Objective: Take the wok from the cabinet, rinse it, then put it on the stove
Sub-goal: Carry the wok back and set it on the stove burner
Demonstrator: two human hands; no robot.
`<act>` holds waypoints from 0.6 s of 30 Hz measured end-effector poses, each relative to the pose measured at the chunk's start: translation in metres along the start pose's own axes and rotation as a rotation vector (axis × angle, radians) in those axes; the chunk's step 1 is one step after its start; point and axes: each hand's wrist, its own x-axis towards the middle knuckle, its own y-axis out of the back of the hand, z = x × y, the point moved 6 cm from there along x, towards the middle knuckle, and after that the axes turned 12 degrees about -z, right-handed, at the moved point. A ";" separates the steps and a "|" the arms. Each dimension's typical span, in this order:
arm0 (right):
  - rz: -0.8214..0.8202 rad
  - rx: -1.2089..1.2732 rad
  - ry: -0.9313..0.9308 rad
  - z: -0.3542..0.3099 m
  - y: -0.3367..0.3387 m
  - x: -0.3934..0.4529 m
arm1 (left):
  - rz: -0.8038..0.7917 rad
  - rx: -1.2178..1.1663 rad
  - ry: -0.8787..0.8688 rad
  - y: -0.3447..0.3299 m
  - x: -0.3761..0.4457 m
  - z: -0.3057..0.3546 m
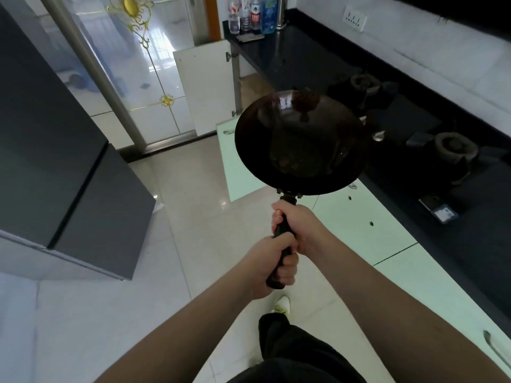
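Centre frame: I am gripping the wok's [302, 142] black cylindrical handle [282, 236] with both hands closed around it, right hand [300, 226] nearer the bowl, left hand [272, 265] at the end. The round, dark, glossy wok is hanging over the counter's [301, 55] edge, beside the black stove [409, 125]; any contents are indiscernible.

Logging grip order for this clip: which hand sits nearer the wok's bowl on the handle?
Right. The right hand grips the handle just below the wok bowl; the left hand grips lower, at the handle's end, farther from it.
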 end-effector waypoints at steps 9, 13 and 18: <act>-0.002 0.041 -0.002 -0.069 0.004 0.092 | 0.055 0.027 0.054 0.028 0.069 0.087; -0.005 0.032 -0.016 -0.099 0.000 0.127 | 0.066 0.016 0.050 0.039 0.095 0.124; 0.005 0.034 -0.040 -0.119 -0.008 0.168 | 0.057 -0.010 0.059 0.059 0.117 0.161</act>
